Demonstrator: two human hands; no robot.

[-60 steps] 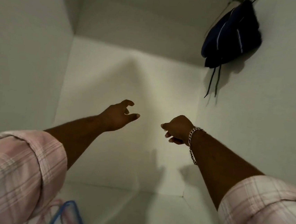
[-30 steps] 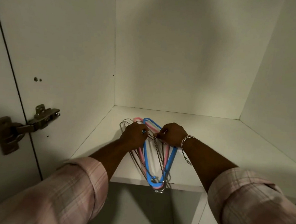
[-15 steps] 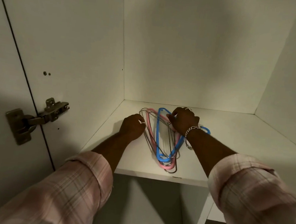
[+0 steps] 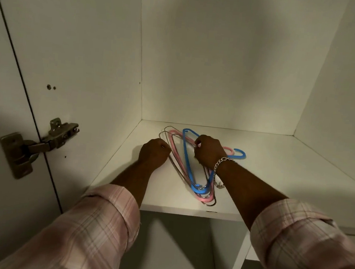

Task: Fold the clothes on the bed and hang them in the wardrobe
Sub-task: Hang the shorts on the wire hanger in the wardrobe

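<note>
A stack of hangers lies on the white wardrobe shelf (image 4: 277,165): a blue hanger (image 4: 184,156) on top, a pink hanger (image 4: 175,153) under it and thin metal wire hangers (image 4: 165,133) at the left. My left hand (image 4: 154,151) is curled at the wire hangers' left side and pinches a wire. My right hand (image 4: 207,151), with a chain bracelet at the wrist, curls its fingers on the hangers near the blue one's upper arm. No clothes are in view.
The wardrobe's left wall (image 4: 92,61) carries a metal door hinge (image 4: 36,144). The back wall and right wall close the compartment. Below the shelf's front edge (image 4: 186,212) a vertical white divider (image 4: 236,259) separates lower compartments.
Two seconds ago both hands reached upward in the wardrobe near a hung dark garment. The view dropped to the shelf, and both hands came down onto the hanger stack and shifted it slightly.
</note>
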